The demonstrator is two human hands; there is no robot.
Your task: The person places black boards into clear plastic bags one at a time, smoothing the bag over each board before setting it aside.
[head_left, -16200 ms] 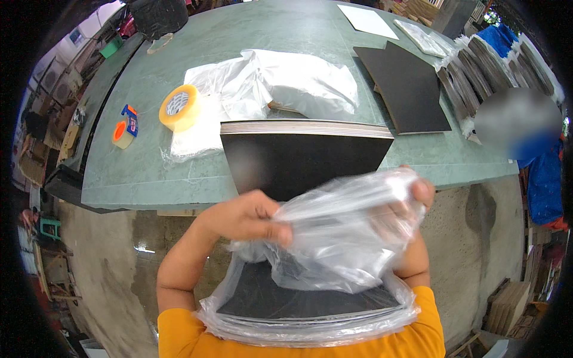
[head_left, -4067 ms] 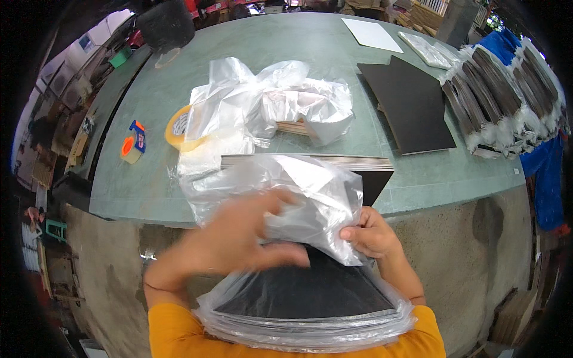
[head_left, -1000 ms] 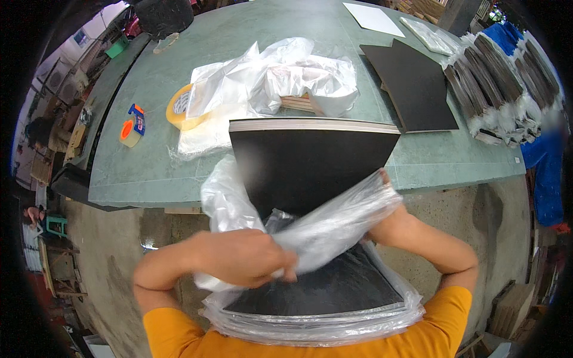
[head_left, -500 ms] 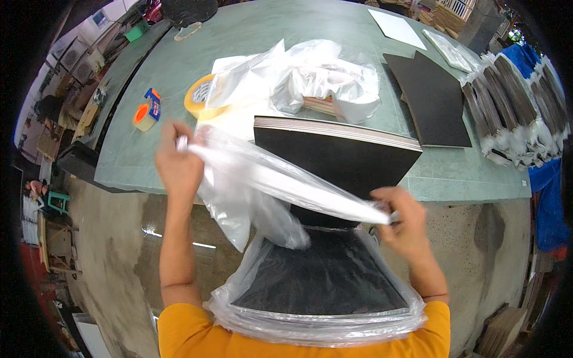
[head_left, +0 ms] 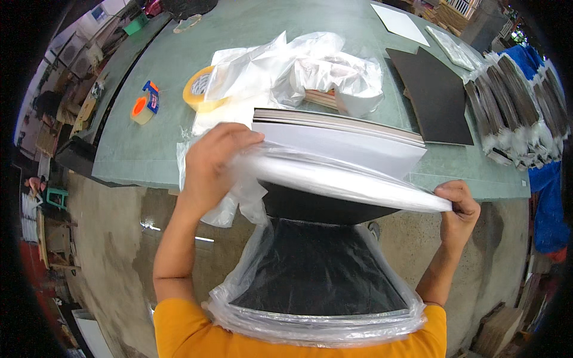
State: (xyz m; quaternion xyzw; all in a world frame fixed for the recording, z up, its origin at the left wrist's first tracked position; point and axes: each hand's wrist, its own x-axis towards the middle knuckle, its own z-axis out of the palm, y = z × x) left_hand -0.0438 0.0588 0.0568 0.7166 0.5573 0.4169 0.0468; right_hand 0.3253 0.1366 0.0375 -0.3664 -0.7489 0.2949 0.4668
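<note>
My left hand [head_left: 213, 170] is closed on one end of a clear plastic bag [head_left: 334, 182], beside the left end of a stack of thin boards [head_left: 334, 123]. At the bag's other end, my right hand [head_left: 458, 206] pinches its corner. Between them the bag's mouth is stretched in a long band across the front of the stack. A flat pale face shows above the band and black below it. Loose film hangs under my left hand. Another black board [head_left: 322, 268], wrapped in clear plastic, spans from the stack to my body.
A green table [head_left: 334, 18] carries a yellow tape roll [head_left: 194, 89], a tape dispenser [head_left: 145, 107], a crumpled pile of plastic bags [head_left: 256, 74], black boards [head_left: 433, 95] and a white sheet [head_left: 400, 25]. Bagged dark panels [head_left: 516, 104] are lined up at the right edge.
Both hands moved right, the left also inward to the stack's left end. The bag's band now lies more level across the stack. The upper front of the stack turned from black to pale.
</note>
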